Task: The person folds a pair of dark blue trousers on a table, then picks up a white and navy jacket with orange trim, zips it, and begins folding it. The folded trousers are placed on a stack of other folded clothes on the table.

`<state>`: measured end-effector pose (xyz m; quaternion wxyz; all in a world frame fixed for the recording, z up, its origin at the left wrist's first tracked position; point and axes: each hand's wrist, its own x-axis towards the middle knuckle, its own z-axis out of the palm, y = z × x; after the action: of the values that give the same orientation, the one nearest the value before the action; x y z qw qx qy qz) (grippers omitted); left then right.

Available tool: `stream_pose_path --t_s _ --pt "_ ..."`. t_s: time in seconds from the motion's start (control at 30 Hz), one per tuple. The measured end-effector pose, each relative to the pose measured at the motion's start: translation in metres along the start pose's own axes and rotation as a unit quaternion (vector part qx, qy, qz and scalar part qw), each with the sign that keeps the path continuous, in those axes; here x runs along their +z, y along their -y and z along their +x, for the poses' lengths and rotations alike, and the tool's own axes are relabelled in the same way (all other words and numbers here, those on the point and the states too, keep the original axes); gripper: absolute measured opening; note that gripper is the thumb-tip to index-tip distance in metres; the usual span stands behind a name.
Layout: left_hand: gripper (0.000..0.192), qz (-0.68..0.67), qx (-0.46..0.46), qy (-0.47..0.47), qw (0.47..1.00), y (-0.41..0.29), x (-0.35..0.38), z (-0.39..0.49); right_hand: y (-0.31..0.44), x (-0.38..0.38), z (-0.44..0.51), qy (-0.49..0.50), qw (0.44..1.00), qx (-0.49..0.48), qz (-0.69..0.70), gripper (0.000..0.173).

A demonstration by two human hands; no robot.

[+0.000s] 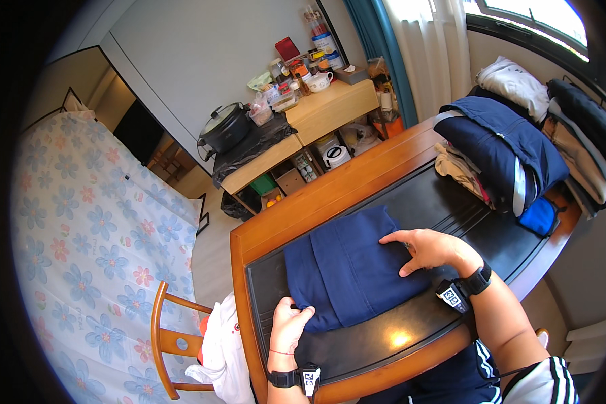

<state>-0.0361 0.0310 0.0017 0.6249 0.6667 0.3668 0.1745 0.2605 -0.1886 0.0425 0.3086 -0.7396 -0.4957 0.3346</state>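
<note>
A navy blue garment (351, 272), folded into a rough rectangle, lies flat on the dark inset top of a wooden table (399, 348). A folded-over band runs across its middle. At its lower left corner my left hand (289, 323) pinches the cloth between thumb and fingers. My right hand (429, 250) is at the garment's right edge, thumb and fingers spread apart, the fingertips at or just over the cloth. I cannot tell how firmly they touch. Both wrists wear black straps with small devices.
Folded clothes (505, 146) are piled at the table's far right, with a bright blue pouch (539, 216) beside them. More clothes (581, 146) are stacked behind. A wooden chair (174, 343) with a white garment (224, 348) stands left. A sideboard (333, 108) holds jars and an electric pot (225, 129).
</note>
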Motion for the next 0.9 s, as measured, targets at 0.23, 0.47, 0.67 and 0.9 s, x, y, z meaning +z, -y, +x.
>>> stream_pose_path --t_s 0.23,0.47,0.67,0.9 --pt "0.075 0.126 0.254 -0.079 0.956 -0.014 0.001 -0.001 0.016 0.019 -0.001 -0.189 0.956 -0.214 -0.066 0.058" --pt "0.051 0.247 0.173 0.076 0.95 -0.014 0.01 0.002 0.018 0.04 0.006 0.029 0.989 -0.123 -0.075 0.064" --pt "0.048 0.223 0.103 0.027 0.969 -0.004 0.01 0.007 0.019 0.028 0.003 0.04 0.989 -0.117 -0.082 0.071" --pt "0.032 0.167 -0.023 0.127 0.977 -0.009 0.005 -0.001 0.006 0.021 -0.002 -0.045 0.979 -0.035 -0.197 0.046"
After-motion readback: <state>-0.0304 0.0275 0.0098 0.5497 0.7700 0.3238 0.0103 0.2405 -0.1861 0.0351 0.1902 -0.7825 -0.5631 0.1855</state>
